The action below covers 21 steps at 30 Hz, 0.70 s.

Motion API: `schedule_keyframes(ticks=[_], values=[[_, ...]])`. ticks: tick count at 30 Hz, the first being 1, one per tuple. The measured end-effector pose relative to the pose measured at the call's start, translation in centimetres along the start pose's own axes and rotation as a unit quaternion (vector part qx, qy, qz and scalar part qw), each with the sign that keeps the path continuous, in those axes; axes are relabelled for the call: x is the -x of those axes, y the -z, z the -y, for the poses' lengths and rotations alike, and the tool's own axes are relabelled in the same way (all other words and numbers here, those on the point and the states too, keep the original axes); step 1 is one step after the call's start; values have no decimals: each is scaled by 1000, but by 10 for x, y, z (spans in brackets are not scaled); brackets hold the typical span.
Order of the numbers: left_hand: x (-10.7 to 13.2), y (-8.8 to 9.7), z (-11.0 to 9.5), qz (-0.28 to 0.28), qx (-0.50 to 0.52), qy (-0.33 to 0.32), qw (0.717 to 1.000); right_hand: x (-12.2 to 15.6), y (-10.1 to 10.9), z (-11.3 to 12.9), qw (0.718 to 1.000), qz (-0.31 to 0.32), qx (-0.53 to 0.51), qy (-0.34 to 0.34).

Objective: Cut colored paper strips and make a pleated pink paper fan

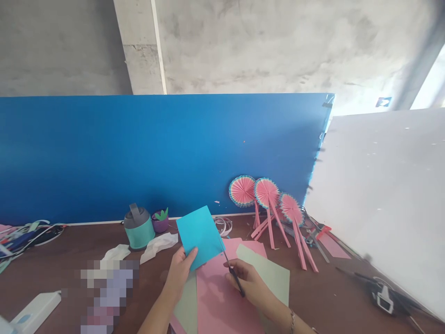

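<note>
My left hand [181,265] grips the lower left edge of a bright blue paper square [200,234], thumb on top. In my right hand [245,277] is a pair of scissors [238,284] with dark handles, my fingers closed around them. The blades reach up to the right edge of the blue square; how far they are parted cannot be made out. Beneath both hands lie sheets of pink paper [222,301] and pale green paper [274,271], overlapping on the brown table [153,283].
Several pink folded-paper fans [267,191] lean on the blue partition [139,153]. A teal lidded cup [139,232], a small purple pot [160,224] and crumpled tissues [158,247] stand at the left. At right lie a watch-like device [384,298] and a white panel [382,195].
</note>
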<state>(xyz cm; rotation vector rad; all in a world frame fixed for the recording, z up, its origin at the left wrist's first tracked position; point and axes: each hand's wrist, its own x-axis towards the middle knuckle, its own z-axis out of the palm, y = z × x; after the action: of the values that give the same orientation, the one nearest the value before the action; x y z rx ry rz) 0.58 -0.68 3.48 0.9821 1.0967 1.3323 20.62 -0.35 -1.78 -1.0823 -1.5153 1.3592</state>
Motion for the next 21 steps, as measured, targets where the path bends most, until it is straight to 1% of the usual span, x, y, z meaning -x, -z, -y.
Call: schedule_keyframes(ticks=[10, 15, 21], values=[[-2, 1, 2, -6, -7, -1, 1000, -1, 1, -6, 1000, -3, 8, 6], [0, 0, -1, 6, -12, -3, 1000, -3, 2, -9, 1000, -3, -1, 3], [0, 0, -1, 5, -7, -4, 1000, -2, 1, -7, 1000, -9, 8, 5]])
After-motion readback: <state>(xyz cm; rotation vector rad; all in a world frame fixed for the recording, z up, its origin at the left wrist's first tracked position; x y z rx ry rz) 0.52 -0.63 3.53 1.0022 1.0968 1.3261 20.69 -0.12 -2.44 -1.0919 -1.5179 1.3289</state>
